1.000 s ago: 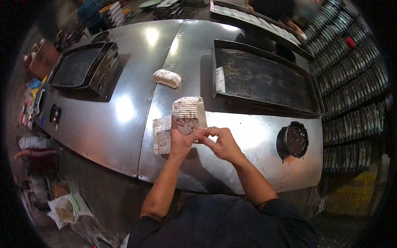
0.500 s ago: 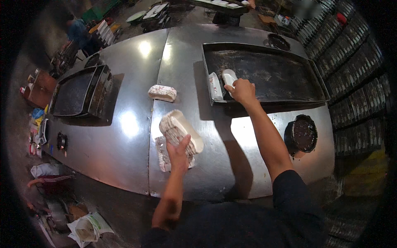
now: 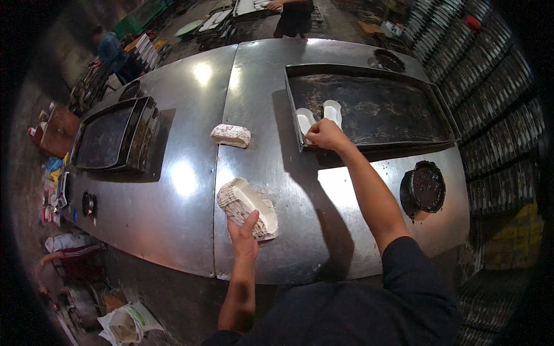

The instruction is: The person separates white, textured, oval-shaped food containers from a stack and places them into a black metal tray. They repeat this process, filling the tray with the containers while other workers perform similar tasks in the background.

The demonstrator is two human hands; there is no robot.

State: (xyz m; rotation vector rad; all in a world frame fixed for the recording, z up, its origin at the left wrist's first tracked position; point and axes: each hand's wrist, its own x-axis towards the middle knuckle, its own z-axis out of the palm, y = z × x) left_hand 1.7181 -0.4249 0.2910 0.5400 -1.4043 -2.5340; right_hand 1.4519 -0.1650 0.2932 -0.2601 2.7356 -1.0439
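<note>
Laying white paper liners (image 3: 317,115) in the dark tray (image 3: 375,106) at one o'clock, the right hand (image 3: 326,135) pinches one, the left hand (image 3: 243,239) gripping the stack (image 3: 245,205) on the worktop (image 3: 184,173), likely source of the next liner.

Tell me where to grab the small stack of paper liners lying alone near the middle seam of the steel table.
Take the spare stack of paper liners across its two long pleated sides, fingers coming from above. It lies on its side on the steel table, apart from everything else, so both flanks look open; the narrow ends give less hold.

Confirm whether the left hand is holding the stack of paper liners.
Yes, the left hand grips the stack of paper liners on the steel table.
</note>
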